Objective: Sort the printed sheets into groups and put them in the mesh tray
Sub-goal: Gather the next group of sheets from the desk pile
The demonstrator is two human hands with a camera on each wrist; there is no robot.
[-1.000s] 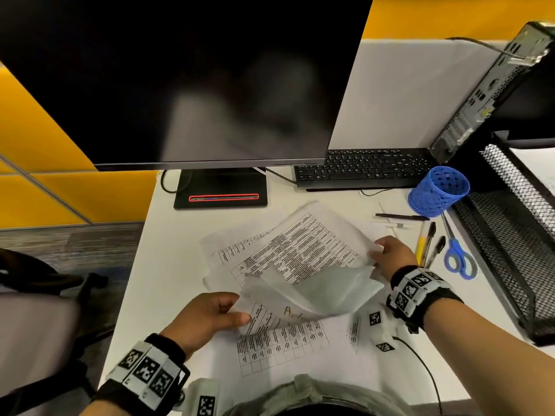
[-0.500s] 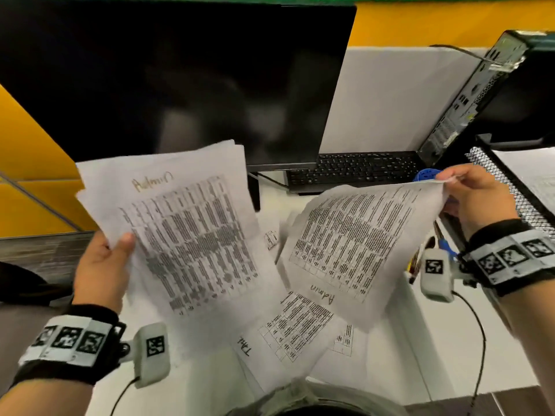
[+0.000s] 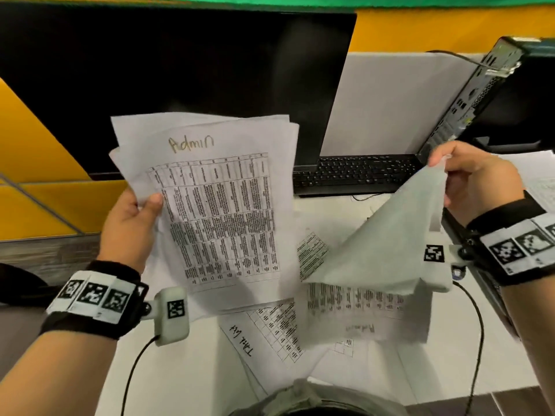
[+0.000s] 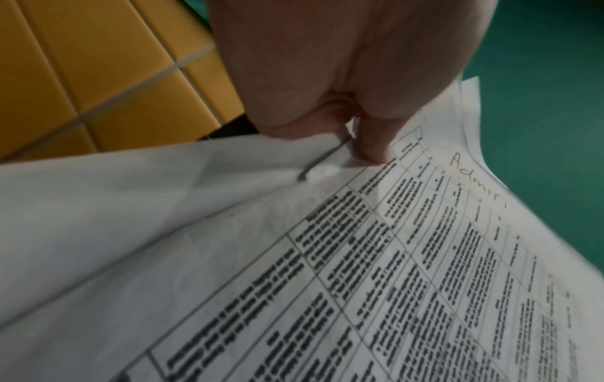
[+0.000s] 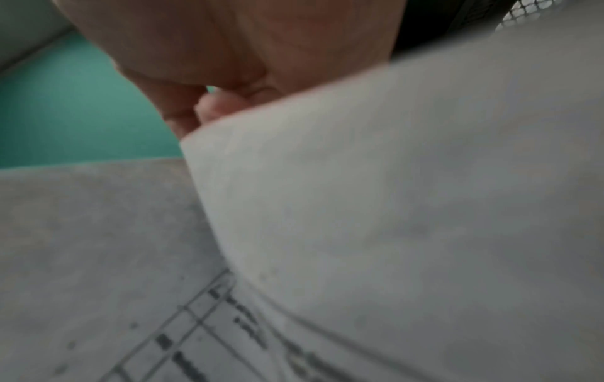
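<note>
My left hand [image 3: 132, 214] grips a small stack of printed sheets [image 3: 222, 205] by its left edge, held upright in front of the monitor; the top one is marked "Admin". The left wrist view shows my thumb [image 4: 372, 144] pressed on that stack [image 4: 392, 258]. My right hand [image 3: 471, 181] pinches the top corner of another printed sheet [image 3: 387, 247], which hangs folded over with its blank back toward me; the same sheet [image 5: 392, 206] fills the right wrist view. More printed sheets [image 3: 270, 331] lie on the desk below. The mesh tray [image 3: 540, 181], holding paper, shows at the right edge.
A black monitor [image 3: 180, 70] stands behind the sheets and a black keyboard [image 3: 354, 172] lies at the back of the white desk [image 3: 186, 370]. A computer case [image 3: 480, 94] leans at the far right. Cables run from both wrist cameras.
My left hand has raised its stack and moved it toward the middle. The sheet in my right hand has flopped over, so its blank back faces me instead of the print.
</note>
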